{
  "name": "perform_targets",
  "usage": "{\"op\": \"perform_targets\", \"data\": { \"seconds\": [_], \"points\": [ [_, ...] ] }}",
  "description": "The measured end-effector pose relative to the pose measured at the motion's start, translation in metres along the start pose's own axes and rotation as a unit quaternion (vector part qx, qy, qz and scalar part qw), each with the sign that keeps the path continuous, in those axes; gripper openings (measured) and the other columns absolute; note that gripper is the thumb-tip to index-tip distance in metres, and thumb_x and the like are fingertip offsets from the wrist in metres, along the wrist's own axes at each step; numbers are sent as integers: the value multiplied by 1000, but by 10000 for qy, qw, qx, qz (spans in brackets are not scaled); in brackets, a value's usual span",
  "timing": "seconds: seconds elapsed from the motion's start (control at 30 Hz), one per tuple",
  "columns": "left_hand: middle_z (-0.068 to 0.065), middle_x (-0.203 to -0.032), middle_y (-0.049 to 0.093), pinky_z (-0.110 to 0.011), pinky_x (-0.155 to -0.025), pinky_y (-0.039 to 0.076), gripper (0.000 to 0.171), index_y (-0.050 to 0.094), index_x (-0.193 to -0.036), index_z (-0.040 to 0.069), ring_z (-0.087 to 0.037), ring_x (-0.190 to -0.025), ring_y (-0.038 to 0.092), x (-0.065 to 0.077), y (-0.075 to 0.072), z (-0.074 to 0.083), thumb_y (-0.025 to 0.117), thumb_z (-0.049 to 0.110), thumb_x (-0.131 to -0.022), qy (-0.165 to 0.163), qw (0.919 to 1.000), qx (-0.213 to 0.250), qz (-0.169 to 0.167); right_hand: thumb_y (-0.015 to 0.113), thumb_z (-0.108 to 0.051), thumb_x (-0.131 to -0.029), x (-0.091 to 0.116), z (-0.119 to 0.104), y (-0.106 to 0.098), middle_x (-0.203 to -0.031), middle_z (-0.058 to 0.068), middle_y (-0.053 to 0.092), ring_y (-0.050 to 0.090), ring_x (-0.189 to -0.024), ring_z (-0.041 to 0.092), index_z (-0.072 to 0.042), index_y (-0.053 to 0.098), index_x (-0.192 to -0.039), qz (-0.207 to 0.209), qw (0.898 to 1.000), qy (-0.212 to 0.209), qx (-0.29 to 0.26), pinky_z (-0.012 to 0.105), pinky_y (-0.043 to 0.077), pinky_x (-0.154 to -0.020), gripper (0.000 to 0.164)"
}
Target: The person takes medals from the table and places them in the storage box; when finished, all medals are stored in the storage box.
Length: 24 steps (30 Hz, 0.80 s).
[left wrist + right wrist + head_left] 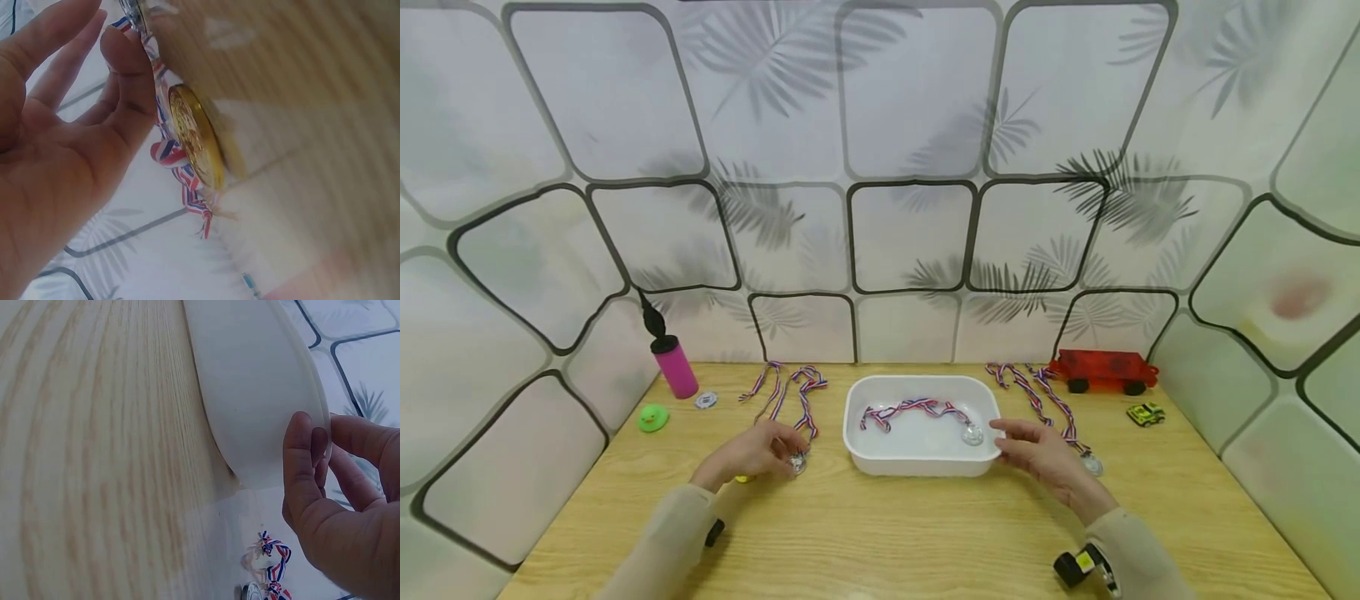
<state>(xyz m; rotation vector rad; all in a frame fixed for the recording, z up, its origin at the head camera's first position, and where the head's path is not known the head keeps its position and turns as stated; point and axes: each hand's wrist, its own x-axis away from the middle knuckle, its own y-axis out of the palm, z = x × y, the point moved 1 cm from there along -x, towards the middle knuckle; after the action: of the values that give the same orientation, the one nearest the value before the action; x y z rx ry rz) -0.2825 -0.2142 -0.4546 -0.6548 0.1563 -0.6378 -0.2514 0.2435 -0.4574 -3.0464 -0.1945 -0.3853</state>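
My right hand (1043,457) pinches the right rim of a white plastic tub (917,467); in the right wrist view the thumb lies against the tub's outer wall (256,394). Inside the tub is a silver medal (972,433) on a red, white and blue ribbon. At left, my left hand (758,452) is at another silver medal (798,463) on the table, thumb and fingers bent loosely about it. A gold medal (195,134) lies flat under that hand, mostly hidden in the head view.
Right of the tub lies a silver medal (1092,464) with ribbons, near a red toy wagon (1101,371) and a yellow-green toy car (1146,414). At far left stand a pink hand pump (676,371) and a green rubber duck (652,417), with a poker chip (706,400) beside them.
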Motion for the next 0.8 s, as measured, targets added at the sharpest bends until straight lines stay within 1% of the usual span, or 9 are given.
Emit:
{"op": "perform_targets", "data": {
  "seconds": [0.13,0.27,0.47,0.8],
  "points": [
    [-15,-94,67,-21,-64,48,30,69,-104,-2,-14,-77,56,-3,3,2,76,-6,-75,-77,9996,-251,-52,67,-13,-93,0,0,0,-111,6,54,62,-93,14,1,53,-138,22,10000,20,-13,28,57,-84,49],
    [-15,-85,65,-22,-63,48,28,69,-99,-2,-13,-74,55,-6,5,5,76,-8,-72,-141,9993,-350,-54,66,-13,-93,0,0,0,-109,5,53,62,-93,14,1,53,-138,9,10000,-9,-26,27,57,-84,49],
    [-10,-82,63,-21,-63,45,25,69,-93,0,-15,-74,52,-8,6,7,75,-9,-70,-264,9980,-573,-5,67,-13,-93,-1,2,-1,-107,4,54,62,-92,14,2,52,-138,-32,10000,-48,-26,27,57,-84,49],
    [-9,-79,63,-21,-62,45,26,69,-90,1,-10,-71,51,-9,7,9,76,-8,-66,-180,9968,-782,-39,66,-11,-93,-1,1,0,-107,5,54,63,-92,15,3,52,-138,-55,9999,-83,-50,28,58,-84,49]
  ]
}}
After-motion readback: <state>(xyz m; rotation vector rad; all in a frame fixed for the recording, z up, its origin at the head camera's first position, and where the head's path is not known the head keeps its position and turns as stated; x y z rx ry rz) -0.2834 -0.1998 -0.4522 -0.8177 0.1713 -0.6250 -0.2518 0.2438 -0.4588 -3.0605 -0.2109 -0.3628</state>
